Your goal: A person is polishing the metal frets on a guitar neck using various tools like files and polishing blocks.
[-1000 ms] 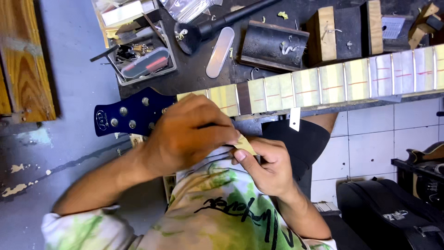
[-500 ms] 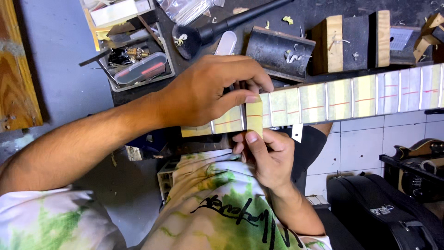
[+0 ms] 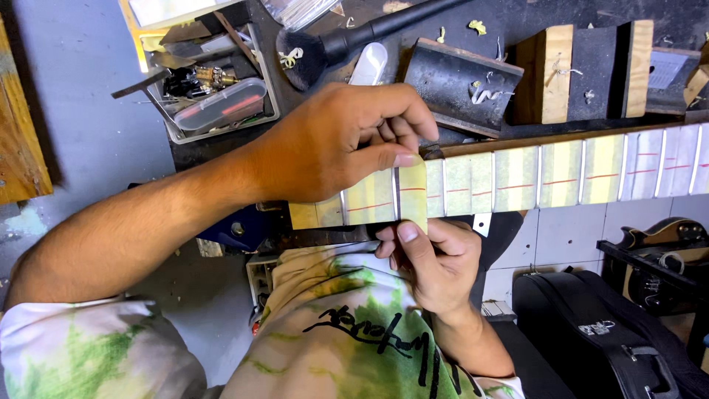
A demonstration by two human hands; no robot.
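Both hands are on one strip of tape [image 3: 413, 193], a pale yellow piece lying across the guitar neck [image 3: 517, 177] near its left end, between two frets. The left hand [image 3: 332, 140] comes in from above, fingers curled and bunched, its thumb flat on the strip's top end at the far edge of the neck. The right hand [image 3: 432, 262] comes up from below, thumb and forefinger pinching the strip's lower end just where it overhangs the near edge. The tape looks thin and paper-light, soft enough to crease or tear, and likely sticky on its underside, so I judge the ends are the places to hold it, as both hands do, keeping it taut between them; a grip in the middle would probably wrinkle it or stick to the skin. The neck itself is long, stiff and surely much heavier; it runs left to right across the front of the bench [image 3: 103, 140], already banded with similar strips marked by a red line, bare metal frets showing between them. It seems to rest there steadily, since neither hand is gripping it. Beyond it sit dark blocks [image 3: 461, 85], some faced with wood, a black mallet-like tool [image 3: 347, 44], and a tray [image 3: 214, 92] of small parts to the left, with curls of shavings scattered about. Below the bench edge a black case [image 3: 591, 332] stands on the floor to the right.
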